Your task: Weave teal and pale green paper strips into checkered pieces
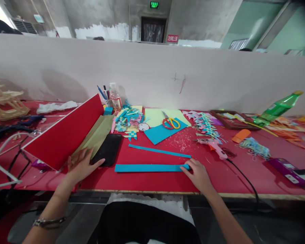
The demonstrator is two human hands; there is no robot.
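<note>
My right hand [197, 174] rests on the red table [167, 181], its fingertips pinching the right end of a wide blue paper strip [149, 168] that lies flat. A thinner blue strip [159, 151] lies just behind it. My left hand [81, 166] has its fingers spread, touching the lower edge of a stack of paper sheets, red on top [63, 132] and olive beneath [98, 135], tilted up off the table. A black phone [107, 149] lies between my hands.
Scissors [170, 122] lie on blue and yellow sheets at the back. Paper scraps [128, 118], a small bottle [115, 96], a pink glue gun [215, 146] with its cord, a green bottle [278, 108] and a wooden stick model [5, 101] surround the area. A white partition [152, 74] runs behind.
</note>
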